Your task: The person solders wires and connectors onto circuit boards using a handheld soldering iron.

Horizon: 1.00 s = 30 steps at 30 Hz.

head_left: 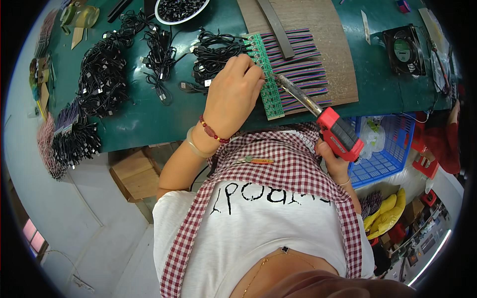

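My right hand (332, 161) is wrapped round the red and black handle of a soldering iron (338, 133). The iron's metal barrel points up and left, and its tip is at the green circuit board panel (271, 92). Over the panel's left edge my left hand (233, 89) is closed in a pinch; its fingertips are turned away, so what they hold is hidden. Bundled black cables (216, 52) lie against that left edge. From the panel's right side run rows of multicoloured wires (303, 72), under a grey metal bar (276, 27).
The panel's wires rest on a brown board (335, 54) on the green table (144, 124). Heaps of black cables (102, 74) lie left, beside a white bowl (181, 10) of small black parts. A black fan (403, 51) stands right, with a blue basket (385, 154) below the edge.
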Available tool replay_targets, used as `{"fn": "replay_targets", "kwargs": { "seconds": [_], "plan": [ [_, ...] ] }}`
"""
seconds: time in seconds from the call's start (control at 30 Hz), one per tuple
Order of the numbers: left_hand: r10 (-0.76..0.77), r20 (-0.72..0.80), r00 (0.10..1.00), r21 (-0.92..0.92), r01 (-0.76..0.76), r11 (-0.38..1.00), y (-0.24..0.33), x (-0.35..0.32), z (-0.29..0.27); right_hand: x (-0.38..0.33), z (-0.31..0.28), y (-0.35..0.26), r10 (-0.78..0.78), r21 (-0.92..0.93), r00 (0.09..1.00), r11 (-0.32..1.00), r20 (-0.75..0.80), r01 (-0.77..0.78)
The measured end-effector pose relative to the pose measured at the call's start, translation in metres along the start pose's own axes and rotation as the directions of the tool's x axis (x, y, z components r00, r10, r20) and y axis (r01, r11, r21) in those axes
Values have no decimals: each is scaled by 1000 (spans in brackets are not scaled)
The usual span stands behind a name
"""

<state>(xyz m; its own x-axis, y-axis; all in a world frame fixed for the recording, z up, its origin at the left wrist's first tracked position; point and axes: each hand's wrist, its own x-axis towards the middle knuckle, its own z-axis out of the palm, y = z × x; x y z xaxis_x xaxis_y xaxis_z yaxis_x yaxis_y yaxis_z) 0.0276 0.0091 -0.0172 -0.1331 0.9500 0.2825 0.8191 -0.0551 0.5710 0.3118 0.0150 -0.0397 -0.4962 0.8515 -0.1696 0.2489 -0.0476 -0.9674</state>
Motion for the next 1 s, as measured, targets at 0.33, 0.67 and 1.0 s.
{"fn": "replay_targets", "kwargs": {
  "seconds": [0.33,0.67,1.0],
  "plan": [
    [8,16,1000,33,-9,999,1,2,0,4,-1,-4,-99,-220,994,970,49,107],
    [-15,74,997,114,6,993,5,5,-3,-1,-2,-6,33,-18,999,999,-35,-33],
    [-14,98,995,169,-2,986,7,7,-3,4,-2,-3,-94,-193,995,976,46,101]
  ]
}}
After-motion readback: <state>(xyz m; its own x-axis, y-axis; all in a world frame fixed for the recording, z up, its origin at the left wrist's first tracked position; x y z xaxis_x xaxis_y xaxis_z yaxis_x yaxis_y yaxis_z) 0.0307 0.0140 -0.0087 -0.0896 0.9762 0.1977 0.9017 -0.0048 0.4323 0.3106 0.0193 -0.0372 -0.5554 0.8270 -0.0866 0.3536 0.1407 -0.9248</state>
